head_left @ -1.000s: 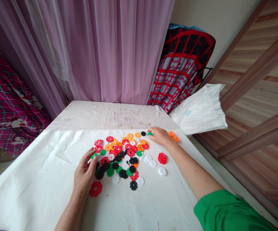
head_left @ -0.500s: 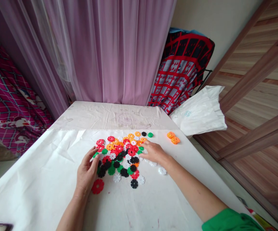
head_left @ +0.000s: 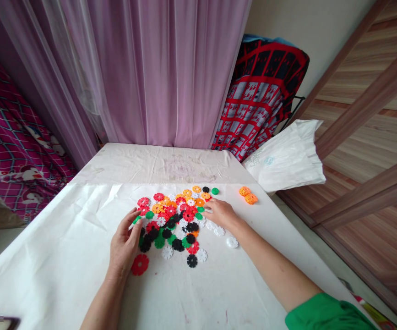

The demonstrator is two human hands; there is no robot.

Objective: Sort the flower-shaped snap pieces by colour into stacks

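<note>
Flower-shaped plastic discs with notched edges lie in a loose heap in red, orange, black, white and green. My left hand [head_left: 124, 240] is at the heap's left side, its thumb and fingers closed around a green disc [head_left: 137, 220]. A large red disc [head_left: 139, 265] lies flat beside that wrist. My right hand [head_left: 221, 214] reaches over the heap's right edge, fingers stretched and somewhat apart. Its fingertips are close to a green disc [head_left: 199, 216]; whether they touch is unclear. Several white discs [head_left: 219, 231] lie below the right palm.
Two orange stacks of discs [head_left: 251, 198] sit by the table's right edge. A green disc [head_left: 215, 191] and a black one lie behind the heap. White cloth covers the table [head_left: 64, 256]. A white bag [head_left: 287, 158] stands at the right, before wooden doors [head_left: 373, 151]. Purple curtains [head_left: 171, 68] hang behind.
My right hand has shifted slightly up and forward, showing more of the white discs below it. My left hand stays in nearly the same place with the green disc.
</note>
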